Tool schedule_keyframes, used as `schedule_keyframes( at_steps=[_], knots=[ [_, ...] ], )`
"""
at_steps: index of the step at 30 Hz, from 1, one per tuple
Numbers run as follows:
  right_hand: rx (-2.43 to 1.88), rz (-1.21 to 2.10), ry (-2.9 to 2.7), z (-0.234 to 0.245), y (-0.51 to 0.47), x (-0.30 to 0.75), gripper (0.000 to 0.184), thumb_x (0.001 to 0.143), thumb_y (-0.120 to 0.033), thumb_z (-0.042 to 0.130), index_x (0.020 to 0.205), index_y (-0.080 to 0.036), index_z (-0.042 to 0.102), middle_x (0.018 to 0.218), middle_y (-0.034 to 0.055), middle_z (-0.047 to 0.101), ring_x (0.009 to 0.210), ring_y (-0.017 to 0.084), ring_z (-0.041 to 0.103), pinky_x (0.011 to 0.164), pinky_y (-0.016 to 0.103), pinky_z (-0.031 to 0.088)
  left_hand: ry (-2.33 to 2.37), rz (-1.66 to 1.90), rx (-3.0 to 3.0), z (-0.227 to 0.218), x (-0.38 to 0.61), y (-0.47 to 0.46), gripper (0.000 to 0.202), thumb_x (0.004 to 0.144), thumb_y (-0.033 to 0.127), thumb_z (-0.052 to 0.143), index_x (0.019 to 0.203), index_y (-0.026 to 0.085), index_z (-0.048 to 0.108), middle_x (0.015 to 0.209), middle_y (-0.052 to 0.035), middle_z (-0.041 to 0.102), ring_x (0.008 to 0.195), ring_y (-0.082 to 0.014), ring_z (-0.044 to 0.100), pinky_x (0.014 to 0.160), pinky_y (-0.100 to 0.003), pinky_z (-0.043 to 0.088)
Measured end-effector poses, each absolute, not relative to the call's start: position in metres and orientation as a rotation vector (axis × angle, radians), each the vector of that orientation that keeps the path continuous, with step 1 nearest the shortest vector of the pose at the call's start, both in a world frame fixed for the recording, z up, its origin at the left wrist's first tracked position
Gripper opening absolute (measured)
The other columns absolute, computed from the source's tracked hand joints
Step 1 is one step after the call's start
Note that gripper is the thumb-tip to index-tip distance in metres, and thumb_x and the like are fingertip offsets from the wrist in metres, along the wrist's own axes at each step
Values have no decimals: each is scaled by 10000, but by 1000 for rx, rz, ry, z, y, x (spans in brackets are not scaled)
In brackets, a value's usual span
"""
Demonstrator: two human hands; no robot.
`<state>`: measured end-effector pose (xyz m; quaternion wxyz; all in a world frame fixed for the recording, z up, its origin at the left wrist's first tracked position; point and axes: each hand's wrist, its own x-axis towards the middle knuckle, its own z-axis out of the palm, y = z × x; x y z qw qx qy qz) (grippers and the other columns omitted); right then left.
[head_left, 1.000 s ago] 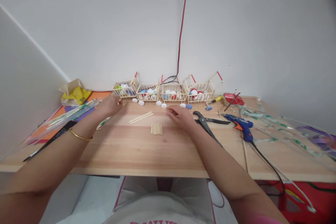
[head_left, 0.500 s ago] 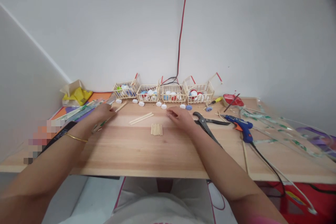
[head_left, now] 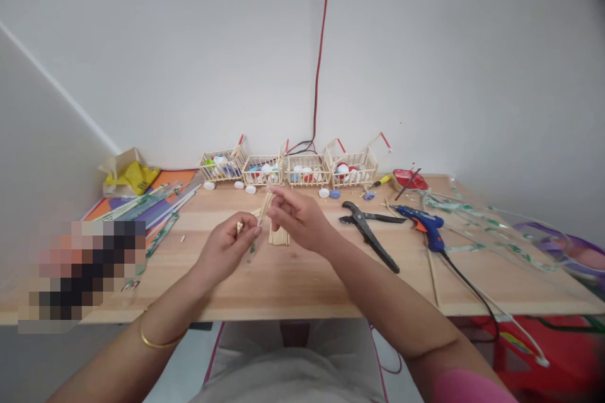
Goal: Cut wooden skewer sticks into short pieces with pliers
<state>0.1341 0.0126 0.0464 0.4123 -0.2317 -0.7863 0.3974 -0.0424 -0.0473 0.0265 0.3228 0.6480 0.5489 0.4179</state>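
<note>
My left hand (head_left: 227, 248) is closed round a pair of pale wooden chopsticks (head_left: 265, 205) in a clear wrapper, which point up and away. A green-printed bit of the wrapper (head_left: 252, 250) hangs below the fingers. With curled fingers, my right hand (head_left: 300, 217) pinches at the upper end of the wrapped chopsticks. Under the hands, a row of short cut sticks (head_left: 278, 237) lies on the wooden table (head_left: 302, 289), partly covered. A few longer sticks behind them are mostly hidden by my left hand and the chopsticks.
Along the wall stand several small stick-built carts (head_left: 308, 170) filled with bottle caps. To the right lie black cutting pliers (head_left: 371, 236), a blue glue gun (head_left: 425, 223) with its cord, a red dish (head_left: 409, 179) and empty wrappers (head_left: 454, 206). Wrapped chopsticks (head_left: 163, 236) and a yellow bag (head_left: 132, 176) are at left.
My left hand has come from the pile at left to the middle, bringing the wrapped chopsticks. My right hand has moved slightly left to meet it. The view has shifted a little.
</note>
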Motion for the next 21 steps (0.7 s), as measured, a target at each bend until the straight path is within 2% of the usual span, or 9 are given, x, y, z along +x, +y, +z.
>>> schedule_keyframes(
  at_steps=[2,4,9,14,18,21],
  knots=[
    [-582,859,-2076,52,4,127,213,895,-335,449,815,-178,569,658,-13,554,624,95,536,634,211,412,1480,1083,1749,18,-41,-55,184,825,382,494,794,201,508,587,37,462,531,-106,427,521,-221,353],
    [-596,747,-2130,54,-3,122,271,905,-293,429,685,-175,532,656,-6,565,655,97,532,661,209,397,1519,1069,1802,13,-41,-60,173,841,364,469,806,205,526,599,31,488,552,-114,449,539,-224,364],
    [-664,669,-2172,50,-16,119,246,893,-281,463,684,-176,541,645,-12,583,632,95,530,628,197,370,1503,988,1942,10,-44,-67,233,868,329,416,783,203,593,577,10,524,622,-141,517,589,-232,393],
    [-762,688,-2274,21,-14,112,242,885,-273,480,691,-162,573,640,-1,597,604,99,526,579,198,344,1452,975,1969,-6,-49,-66,240,878,320,396,817,202,596,753,-17,624,731,-152,568,689,-243,425],
    [-775,733,-2336,0,-10,110,258,867,-325,512,694,-154,600,631,9,590,596,112,520,561,210,342,1479,900,1983,-22,-53,-65,256,879,340,392,775,209,586,701,-12,618,689,-161,567,644,-248,422],
    [-743,736,-2188,8,-13,114,258,856,-382,518,820,-153,632,678,16,590,631,121,522,604,227,378,1513,874,1988,-25,-52,-66,256,879,352,392,773,207,574,673,-14,604,665,-164,562,615,-248,413]
  ],
)
